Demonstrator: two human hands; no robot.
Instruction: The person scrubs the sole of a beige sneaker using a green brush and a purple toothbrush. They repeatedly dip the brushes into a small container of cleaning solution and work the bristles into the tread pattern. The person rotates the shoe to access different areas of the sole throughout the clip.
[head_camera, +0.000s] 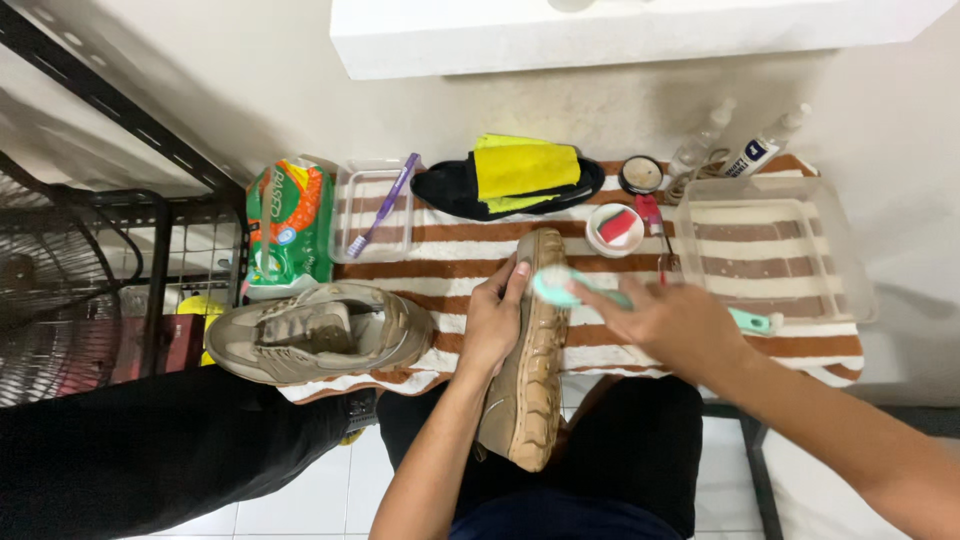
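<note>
My left hand (493, 322) grips a tan shoe (528, 390) turned on its side, with the muddy sole facing right. My right hand (672, 325) is closed on a teal brush (560, 288), and the brush head sits against the upper part of the sole. The brush handle's end (755, 321) sticks out past my right hand. The second tan shoe (320, 332) lies on its side to the left, on a brown and white striped towel (440, 262).
On the towel are a clear tray (352, 215) with a purple toothbrush (385, 203), a black cloth (445, 190) under a yellow cloth (525, 167), a small white dish (612, 228), a round tin (641, 174), two spray bottles (765, 148) and an empty clear tub (770, 250). A green packet (288, 225) lies left.
</note>
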